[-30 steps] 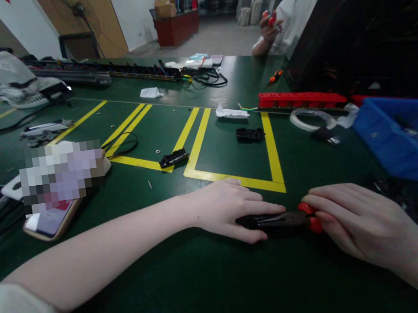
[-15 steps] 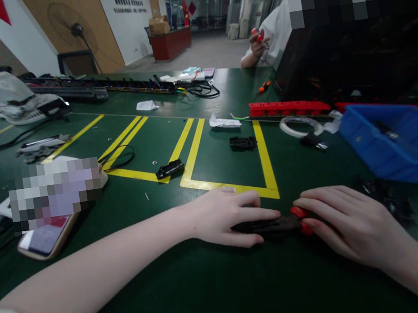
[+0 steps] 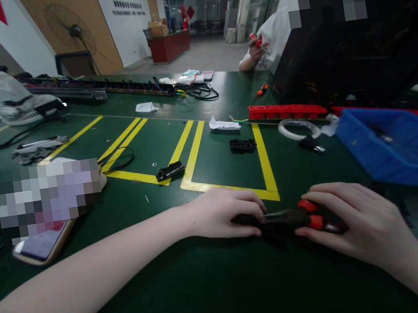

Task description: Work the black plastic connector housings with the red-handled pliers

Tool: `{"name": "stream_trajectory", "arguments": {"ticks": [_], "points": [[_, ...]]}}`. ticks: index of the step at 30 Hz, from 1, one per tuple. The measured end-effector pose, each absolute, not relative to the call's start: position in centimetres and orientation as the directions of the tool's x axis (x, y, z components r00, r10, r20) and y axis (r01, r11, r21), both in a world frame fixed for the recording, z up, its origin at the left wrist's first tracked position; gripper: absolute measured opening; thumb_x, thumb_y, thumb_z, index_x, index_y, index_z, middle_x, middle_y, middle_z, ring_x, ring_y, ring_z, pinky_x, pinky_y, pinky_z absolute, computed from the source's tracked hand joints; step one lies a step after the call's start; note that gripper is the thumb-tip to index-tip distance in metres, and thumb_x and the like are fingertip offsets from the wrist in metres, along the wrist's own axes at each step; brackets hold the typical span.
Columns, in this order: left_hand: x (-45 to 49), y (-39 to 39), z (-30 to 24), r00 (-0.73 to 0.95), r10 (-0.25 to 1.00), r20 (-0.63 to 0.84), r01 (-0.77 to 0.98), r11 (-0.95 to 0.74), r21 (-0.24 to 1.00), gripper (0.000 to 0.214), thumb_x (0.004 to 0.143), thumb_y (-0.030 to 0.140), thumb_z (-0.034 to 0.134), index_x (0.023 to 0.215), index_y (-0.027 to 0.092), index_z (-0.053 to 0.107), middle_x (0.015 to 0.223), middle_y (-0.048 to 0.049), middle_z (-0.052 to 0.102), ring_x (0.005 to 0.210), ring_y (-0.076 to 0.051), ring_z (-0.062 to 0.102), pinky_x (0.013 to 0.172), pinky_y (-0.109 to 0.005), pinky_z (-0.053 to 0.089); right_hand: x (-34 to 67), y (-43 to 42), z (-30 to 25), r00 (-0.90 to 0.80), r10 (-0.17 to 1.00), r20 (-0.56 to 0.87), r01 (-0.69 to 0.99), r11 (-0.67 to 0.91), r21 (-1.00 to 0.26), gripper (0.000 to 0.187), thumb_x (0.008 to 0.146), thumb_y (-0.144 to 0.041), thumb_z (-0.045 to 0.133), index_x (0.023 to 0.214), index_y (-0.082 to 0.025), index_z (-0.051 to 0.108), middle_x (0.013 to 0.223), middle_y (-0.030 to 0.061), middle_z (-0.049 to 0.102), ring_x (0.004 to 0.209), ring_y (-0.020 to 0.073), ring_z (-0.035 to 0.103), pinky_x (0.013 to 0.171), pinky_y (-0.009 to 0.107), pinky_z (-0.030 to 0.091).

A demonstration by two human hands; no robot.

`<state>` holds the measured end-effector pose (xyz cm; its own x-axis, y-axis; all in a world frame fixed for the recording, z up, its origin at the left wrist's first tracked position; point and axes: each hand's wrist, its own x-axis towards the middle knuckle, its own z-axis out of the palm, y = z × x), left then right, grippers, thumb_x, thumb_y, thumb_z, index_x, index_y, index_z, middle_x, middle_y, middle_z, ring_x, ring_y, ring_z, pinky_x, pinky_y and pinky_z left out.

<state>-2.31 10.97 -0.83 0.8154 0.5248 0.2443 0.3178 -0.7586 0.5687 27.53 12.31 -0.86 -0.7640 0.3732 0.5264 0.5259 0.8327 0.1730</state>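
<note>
Near the table's front, my left hand (image 3: 236, 212) is closed with thumb and fingers around a small black plastic part (image 3: 243, 219). Its fingers cover much of that part. To its right, a pair of pliers (image 3: 287, 218) with red on the handles lies in my right hand (image 3: 354, 224), which is closed around the handle end. The dark jaws point left and meet or overlap the black part; blur hides the exact contact. Two similar black parts stand further off, one on the yellow tape (image 3: 170, 170) and another inside the taped box (image 3: 242, 145).
A blue bin (image 3: 396, 161) sits at right, beside a white cable coil (image 3: 298, 128) and a red strip (image 3: 286, 110). At left lies a phone (image 3: 44, 244). Across the table, a person's hand (image 3: 256, 51) holds a red-handled tool. Yellow tape (image 3: 229, 187) marks the green table.
My left fingers, stretched out over the dark piece before, have curled around the black part. The pliers have turned and tilted in my right hand, with more of their handles showing.
</note>
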Motion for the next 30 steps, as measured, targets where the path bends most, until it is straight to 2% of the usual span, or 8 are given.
{"name": "stream_trajectory", "arguments": {"ticks": [4,8,13,17,20,23,30], "points": [[-2.3,11.0,-0.3,0.807,0.557,0.198,0.302,-0.677,0.671,0.019,0.090,0.027,0.062,0.107,0.018,0.067,0.120,-0.0059,0.064,0.095,-0.015,0.064,0.078,-0.025,0.049,27.1,12.2,-0.8,-0.753,0.371,0.544,0.539,0.821,0.187,0.032,0.084,-0.040,0.067,0.104,-0.016,0.060,0.095,0.0142,0.067,0.082,0.0259,0.065,0.068,0.039,0.050],[-2.4,11.0,-0.2,0.805,0.560,0.196,0.286,-0.655,0.699,0.019,0.089,0.023,0.061,0.106,0.016,0.067,0.116,-0.0063,0.065,0.086,-0.013,0.061,0.072,-0.023,0.047,26.7,12.1,-0.5,-0.750,0.372,0.547,0.534,0.829,0.169,0.029,0.084,-0.036,0.066,0.104,-0.017,0.059,0.096,0.0134,0.068,0.084,0.0257,0.066,0.070,0.039,0.051],[-2.5,11.2,-0.5,0.782,0.603,0.156,0.301,-0.585,0.753,0.024,0.087,0.027,0.066,0.109,0.017,0.065,0.105,-0.0046,0.066,0.072,-0.010,0.054,0.063,-0.022,0.043,26.5,12.2,-0.5,-0.754,0.380,0.536,0.536,0.828,0.167,0.031,0.083,-0.037,0.066,0.105,-0.017,0.060,0.091,0.0115,0.069,0.085,0.0266,0.066,0.072,0.040,0.052],[-2.5,11.4,-0.6,0.807,0.563,0.181,0.247,-0.599,0.761,0.026,0.085,0.033,0.071,0.105,0.016,0.066,0.110,-0.0060,0.065,0.081,-0.012,0.057,0.066,-0.023,0.044,26.6,12.2,-0.7,-0.767,0.369,0.524,0.526,0.830,0.185,0.037,0.084,-0.035,0.065,0.115,-0.016,0.059,0.099,0.0128,0.069,0.093,0.0274,0.065,0.079,0.042,0.053],[-2.6,11.4,-0.6,0.818,0.544,0.185,0.235,-0.611,0.756,0.028,0.084,0.035,0.073,0.104,0.017,0.066,0.113,-0.0062,0.064,0.088,-0.014,0.059,0.071,-0.025,0.046,26.6,12.3,-0.7,-0.772,0.384,0.507,0.527,0.832,0.172,0.033,0.084,-0.036,0.064,0.110,-0.018,0.059,0.097,0.0114,0.068,0.088,0.0249,0.065,0.076,0.039,0.052],[-2.6,11.5,-0.5,0.819,0.551,0.158,0.250,-0.591,0.767,0.026,0.084,0.034,0.073,0.103,0.017,0.067,0.115,-0.0059,0.064,0.083,-0.013,0.057,0.068,-0.024,0.045,26.4,12.2,-0.4,-0.776,0.403,0.485,0.528,0.836,0.150,0.028,0.084,-0.038,0.064,0.104,-0.018,0.059,0.092,0.0098,0.067,0.081,0.0223,0.064,0.069,0.036,0.051],[-2.5,11.5,-0.5,0.817,0.562,0.130,0.257,-0.556,0.790,0.025,0.083,0.033,0.074,0.102,0.017,0.067,0.116,-0.0052,0.063,0.080,-0.011,0.056,0.066,-0.022,0.044,26.1,12.2,-0.3,-0.805,0.373,0.462,0.492,0.854,0.169,0.026,0.084,-0.038,0.064,0.100,-0.018,0.059,0.089,0.0094,0.066,0.076,0.0200,0.062,0.065,0.033,0.049]]}}
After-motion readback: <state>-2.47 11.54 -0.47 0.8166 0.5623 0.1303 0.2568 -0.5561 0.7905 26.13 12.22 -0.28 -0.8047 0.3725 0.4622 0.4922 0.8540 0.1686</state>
